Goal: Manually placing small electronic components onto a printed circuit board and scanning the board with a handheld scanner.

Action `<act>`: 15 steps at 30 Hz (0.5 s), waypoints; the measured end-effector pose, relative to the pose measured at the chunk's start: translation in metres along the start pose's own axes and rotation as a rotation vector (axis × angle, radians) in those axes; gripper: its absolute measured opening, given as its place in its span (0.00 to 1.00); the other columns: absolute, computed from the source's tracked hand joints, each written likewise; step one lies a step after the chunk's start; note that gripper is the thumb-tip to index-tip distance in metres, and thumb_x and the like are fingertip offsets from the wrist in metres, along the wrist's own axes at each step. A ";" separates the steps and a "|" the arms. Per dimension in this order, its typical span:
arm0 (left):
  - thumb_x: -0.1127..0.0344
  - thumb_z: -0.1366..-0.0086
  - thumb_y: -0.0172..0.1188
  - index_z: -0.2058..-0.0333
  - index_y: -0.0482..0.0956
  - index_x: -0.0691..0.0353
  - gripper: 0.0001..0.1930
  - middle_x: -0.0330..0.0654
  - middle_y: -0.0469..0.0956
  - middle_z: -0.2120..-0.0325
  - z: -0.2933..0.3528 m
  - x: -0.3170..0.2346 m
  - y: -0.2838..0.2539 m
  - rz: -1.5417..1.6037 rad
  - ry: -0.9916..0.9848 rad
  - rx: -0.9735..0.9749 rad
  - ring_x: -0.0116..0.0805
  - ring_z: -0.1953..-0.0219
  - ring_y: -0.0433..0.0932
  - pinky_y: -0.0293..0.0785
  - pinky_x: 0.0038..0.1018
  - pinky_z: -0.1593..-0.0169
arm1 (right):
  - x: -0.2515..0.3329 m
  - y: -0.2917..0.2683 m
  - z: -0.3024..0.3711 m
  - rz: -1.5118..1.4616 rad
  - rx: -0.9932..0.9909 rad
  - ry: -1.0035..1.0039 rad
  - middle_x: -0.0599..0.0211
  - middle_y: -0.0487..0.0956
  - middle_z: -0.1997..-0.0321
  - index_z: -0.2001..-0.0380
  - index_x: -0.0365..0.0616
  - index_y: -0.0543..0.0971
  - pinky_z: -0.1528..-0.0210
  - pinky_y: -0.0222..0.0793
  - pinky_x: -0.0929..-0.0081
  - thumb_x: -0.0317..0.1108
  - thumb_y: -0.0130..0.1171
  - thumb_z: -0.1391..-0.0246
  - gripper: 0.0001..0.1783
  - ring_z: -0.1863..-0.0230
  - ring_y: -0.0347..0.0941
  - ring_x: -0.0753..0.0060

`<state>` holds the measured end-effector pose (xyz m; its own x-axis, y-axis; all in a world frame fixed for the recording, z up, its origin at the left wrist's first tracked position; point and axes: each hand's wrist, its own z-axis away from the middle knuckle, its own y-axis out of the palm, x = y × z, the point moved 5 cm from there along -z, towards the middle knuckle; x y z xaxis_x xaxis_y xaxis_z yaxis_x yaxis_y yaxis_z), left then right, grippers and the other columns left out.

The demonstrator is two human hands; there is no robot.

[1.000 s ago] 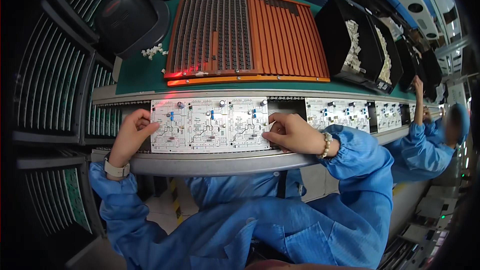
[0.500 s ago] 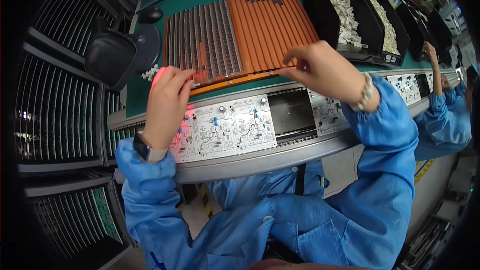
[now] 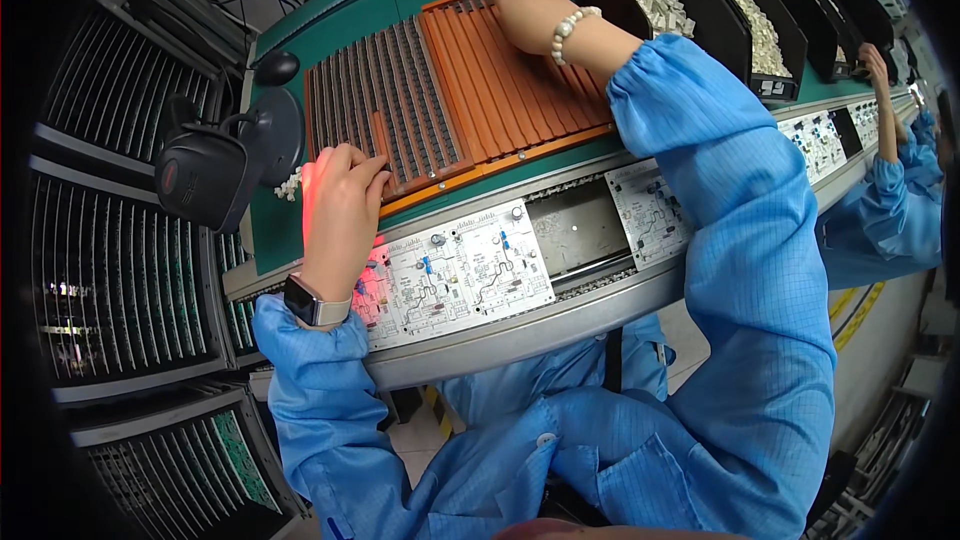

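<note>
On the smooth green worktop (image 3: pixel 275 245), near its front edge, two orange-brown trays lie side by side, both rectangular and with straight, narrow grooves. The left tray (image 3: pixel 350 90) carries dense rows of small black parts; the right tray (image 3: pixel 505 105) shows mostly bare grooves. Along the front edge, a flat white circuit board (image 3: pixel 465 285) lies beside a smooth metal rail (image 3: pixel 475 338). The left hand (image 3: pixel 340 190) is half closed at the left tray's near edge; its grip I cannot tell. The right hand (image 3: pixel 530 18) bends over the right tray's far edge, fingertips hidden, so its closing is also unclear.
</note>
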<state>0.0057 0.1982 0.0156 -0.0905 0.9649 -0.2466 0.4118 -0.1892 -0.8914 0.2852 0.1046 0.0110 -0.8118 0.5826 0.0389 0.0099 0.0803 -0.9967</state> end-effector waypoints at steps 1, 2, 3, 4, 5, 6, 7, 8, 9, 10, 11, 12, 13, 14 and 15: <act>0.76 0.40 0.63 0.62 0.83 0.71 0.08 0.45 0.72 0.69 0.002 0.001 -0.001 0.017 0.001 -0.008 0.43 0.61 0.71 0.69 0.36 0.56 | 0.006 0.001 -0.003 0.007 0.020 0.003 0.43 0.82 0.55 0.36 0.45 0.70 0.51 0.80 0.61 0.20 0.51 0.42 0.30 0.55 0.82 0.49; 0.76 0.40 0.63 0.62 0.83 0.71 0.08 0.45 0.71 0.69 0.004 0.002 -0.002 0.033 0.001 -0.017 0.43 0.61 0.71 0.68 0.36 0.56 | 0.010 0.004 -0.006 0.017 0.063 0.061 0.45 0.83 0.54 0.36 0.48 0.72 0.50 0.80 0.60 0.20 0.51 0.43 0.30 0.54 0.82 0.49; 0.76 0.40 0.63 0.62 0.83 0.71 0.08 0.45 0.71 0.69 0.003 0.002 -0.001 0.037 0.004 -0.017 0.43 0.61 0.71 0.68 0.36 0.56 | 0.006 0.007 -0.008 0.020 0.064 0.065 0.45 0.83 0.54 0.36 0.48 0.72 0.50 0.80 0.60 0.20 0.51 0.43 0.30 0.54 0.82 0.49; 0.76 0.40 0.63 0.63 0.83 0.71 0.07 0.45 0.71 0.69 0.001 0.001 -0.001 0.027 0.024 -0.011 0.43 0.61 0.71 0.68 0.36 0.56 | 0.001 0.012 -0.013 0.021 0.051 0.067 0.45 0.83 0.54 0.37 0.48 0.72 0.49 0.79 0.60 0.20 0.51 0.42 0.29 0.54 0.82 0.50; 0.76 0.40 0.63 0.63 0.83 0.71 0.07 0.45 0.71 0.68 0.000 0.000 0.000 0.017 0.044 -0.004 0.43 0.61 0.71 0.69 0.36 0.56 | -0.004 0.014 -0.016 0.023 0.038 0.068 0.45 0.83 0.55 0.37 0.47 0.73 0.49 0.79 0.59 0.21 0.51 0.42 0.28 0.53 0.82 0.50; 0.76 0.40 0.63 0.63 0.83 0.71 0.07 0.45 0.71 0.68 -0.001 -0.001 -0.001 0.019 0.043 -0.005 0.43 0.61 0.71 0.69 0.36 0.56 | -0.009 0.018 -0.019 0.025 0.040 0.068 0.45 0.83 0.55 0.37 0.47 0.73 0.49 0.79 0.59 0.21 0.51 0.42 0.28 0.53 0.82 0.50; 0.75 0.40 0.63 0.64 0.83 0.71 0.07 0.45 0.71 0.69 -0.002 -0.004 -0.002 -0.014 0.075 -0.012 0.43 0.61 0.71 0.69 0.36 0.56 | -0.013 0.021 -0.022 0.059 0.037 0.052 0.46 0.83 0.55 0.40 0.46 0.75 0.48 0.79 0.59 0.21 0.51 0.42 0.26 0.53 0.82 0.49; 0.75 0.40 0.63 0.64 0.83 0.70 0.06 0.44 0.72 0.69 -0.003 -0.006 -0.003 -0.046 0.109 -0.019 0.42 0.61 0.71 0.69 0.36 0.56 | -0.018 0.024 -0.024 0.092 0.034 0.039 0.46 0.83 0.55 0.43 0.44 0.78 0.48 0.79 0.58 0.22 0.51 0.42 0.23 0.53 0.82 0.49; 0.75 0.40 0.63 0.64 0.83 0.70 0.06 0.44 0.72 0.69 -0.003 -0.004 -0.002 -0.045 0.104 -0.017 0.42 0.61 0.71 0.69 0.36 0.56 | -0.017 0.023 -0.022 0.093 0.038 0.035 0.46 0.83 0.55 0.43 0.44 0.78 0.48 0.79 0.58 0.22 0.51 0.42 0.23 0.53 0.82 0.49; 0.75 0.40 0.63 0.63 0.83 0.70 0.07 0.45 0.73 0.69 0.000 -0.002 -0.004 -0.037 0.092 -0.015 0.43 0.61 0.73 0.69 0.36 0.56 | -0.008 0.016 -0.019 0.094 0.057 0.015 0.46 0.83 0.55 0.46 0.42 0.79 0.49 0.79 0.58 0.22 0.52 0.42 0.21 0.53 0.82 0.49; 0.75 0.40 0.63 0.63 0.83 0.70 0.07 0.45 0.74 0.69 0.003 0.000 -0.006 -0.029 0.081 -0.012 0.43 0.61 0.74 0.69 0.35 0.56 | 0.001 0.009 -0.015 0.096 0.076 -0.004 0.47 0.83 0.56 0.50 0.41 0.81 0.50 0.79 0.59 0.22 0.52 0.42 0.18 0.54 0.82 0.49; 0.75 0.40 0.63 0.63 0.83 0.70 0.07 0.45 0.74 0.69 0.005 0.001 -0.007 -0.027 0.080 -0.013 0.43 0.61 0.74 0.69 0.35 0.56 | 0.009 0.001 -0.007 0.137 0.067 -0.021 0.48 0.84 0.57 0.56 0.39 0.83 0.51 0.79 0.59 0.24 0.53 0.42 0.13 0.55 0.82 0.50; 0.75 0.40 0.63 0.63 0.83 0.70 0.07 0.45 0.74 0.69 0.007 0.002 -0.008 0.002 0.052 -0.038 0.43 0.62 0.74 0.69 0.35 0.56 | 0.012 -0.003 -0.001 0.138 0.069 -0.023 0.48 0.84 0.57 0.56 0.39 0.83 0.51 0.79 0.59 0.24 0.53 0.42 0.13 0.55 0.82 0.50; 0.76 0.40 0.63 0.63 0.83 0.71 0.07 0.45 0.74 0.69 0.010 0.002 -0.010 0.031 0.024 -0.064 0.43 0.62 0.74 0.69 0.36 0.56 | 0.016 -0.007 0.006 0.174 0.044 -0.071 0.48 0.84 0.59 0.58 0.40 0.84 0.53 0.80 0.60 0.24 0.53 0.42 0.13 0.56 0.83 0.50; 0.76 0.40 0.63 0.63 0.83 0.71 0.07 0.45 0.74 0.69 0.009 0.000 -0.008 0.040 0.031 -0.061 0.43 0.62 0.74 0.69 0.36 0.56 | 0.014 -0.010 0.014 0.215 0.021 -0.106 0.49 0.84 0.60 0.59 0.40 0.84 0.54 0.80 0.60 0.25 0.53 0.42 0.12 0.57 0.83 0.50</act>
<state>-0.0059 0.1977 0.0197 -0.0450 0.9623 -0.2683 0.4694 -0.2167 -0.8560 0.2655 0.1012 0.0203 -0.8493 0.4960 -0.1808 0.1779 -0.0534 -0.9826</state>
